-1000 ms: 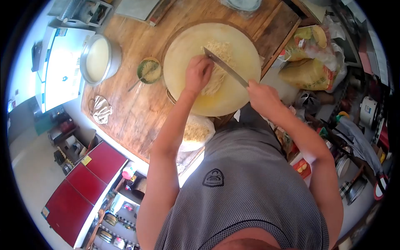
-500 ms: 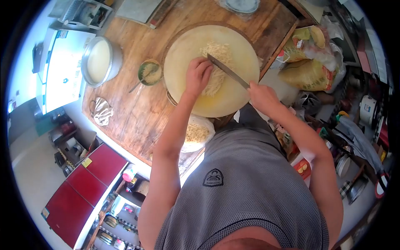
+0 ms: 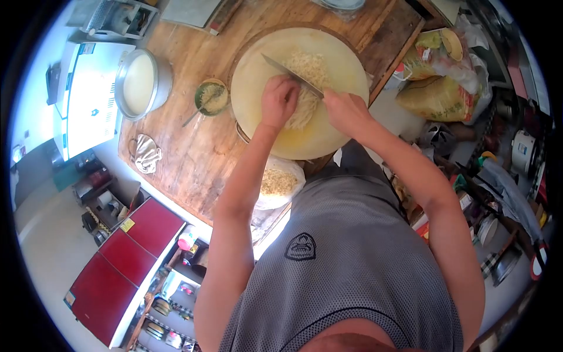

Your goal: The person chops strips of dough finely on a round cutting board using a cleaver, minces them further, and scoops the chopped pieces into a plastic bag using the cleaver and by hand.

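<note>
A round, pale chopping board (image 3: 252, 70) carries a heap of finely cut pale shreds (image 3: 309, 66), with longer strips toward my body. My right hand (image 3: 347, 112) is wrapped around the handle of a kitchen knife (image 3: 294, 75), its long blade slanting across the heap to the upper left. My left hand (image 3: 279, 101) is curled, fingertips bent down on the strips at the blade's near side. Left of the board stands a small green bowl (image 3: 212, 98) of chopped pale food with a spoon in it. A plastic-lined container of chopped bits (image 3: 278, 182) sits below the board.
The wooden table (image 3: 187, 141) also holds a large metal pot (image 3: 138, 84) with whitish contents and a crumpled cloth (image 3: 146, 154). A flat board (image 3: 193, 12) lies at the back. Filled sacks (image 3: 437, 100) and crowded household items stand at right.
The knife has moved left and upward, its tip now reaching past my left hand. My right hand has come closer to my left hand, which stays curled on the board.
</note>
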Demonstrator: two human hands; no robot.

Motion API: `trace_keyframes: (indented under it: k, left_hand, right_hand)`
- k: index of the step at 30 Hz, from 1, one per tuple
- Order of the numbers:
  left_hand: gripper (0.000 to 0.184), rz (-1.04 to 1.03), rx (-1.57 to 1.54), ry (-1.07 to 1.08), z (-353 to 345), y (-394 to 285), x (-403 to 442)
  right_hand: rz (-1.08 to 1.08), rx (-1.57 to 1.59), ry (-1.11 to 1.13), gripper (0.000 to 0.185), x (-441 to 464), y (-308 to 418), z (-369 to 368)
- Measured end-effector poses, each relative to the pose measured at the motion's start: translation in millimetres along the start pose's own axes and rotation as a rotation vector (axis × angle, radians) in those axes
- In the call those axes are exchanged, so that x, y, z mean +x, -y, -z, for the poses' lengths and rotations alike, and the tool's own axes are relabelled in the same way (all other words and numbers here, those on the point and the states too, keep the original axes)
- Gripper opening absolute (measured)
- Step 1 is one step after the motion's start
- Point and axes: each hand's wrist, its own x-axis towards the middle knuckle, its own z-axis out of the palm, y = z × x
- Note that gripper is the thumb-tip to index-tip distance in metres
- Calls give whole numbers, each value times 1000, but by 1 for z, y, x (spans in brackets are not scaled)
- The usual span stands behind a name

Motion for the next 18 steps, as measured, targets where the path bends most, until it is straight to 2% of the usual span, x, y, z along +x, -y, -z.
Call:
trace_keyframes:
  k: [5,8,13,18]
  left_hand:
    - [13,32,25,16,0,1,-3]
    - [13,58,-17,-14,-4,1,-5]
    - [14,41,-8,-16,0,-5,-1]
    - [13,55,27,17,0,-2,-2]
  right_hand:
    - [-116,-33,87,14,-40,-14,7]
    - [-77,5,84,13,-64,-21,24]
    - [-68,-30,78,13,-64,-9,38]
    - [-34,-1,31,13,-19,-6,2]
